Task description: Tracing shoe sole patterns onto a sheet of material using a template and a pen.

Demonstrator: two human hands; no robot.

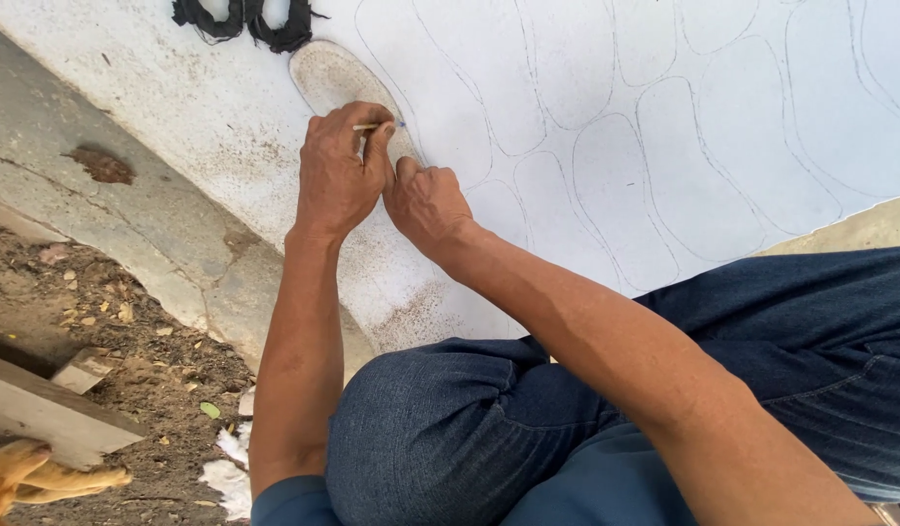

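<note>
**Two hands on a sole pattern**

Nearest the camera are bent knees in blue jeans (450, 429). Beyond them, the left hand (338, 175) is closed around a thin pen (372, 126), its tip at the edge of a worn sole pattern (333, 76). The right hand (428, 203), curled into a loose fist, presses on the pattern, touching the left hand. The pattern lies on a white sheet (664, 117) marked with traced outlines. Farther off, black fabric (245, 19) rests at the sheet's top edge.

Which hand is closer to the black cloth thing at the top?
Left. The left hand, holding a thin pen on the sole template, lies just below the black cloth. The right hand sits lower and further right.
</note>
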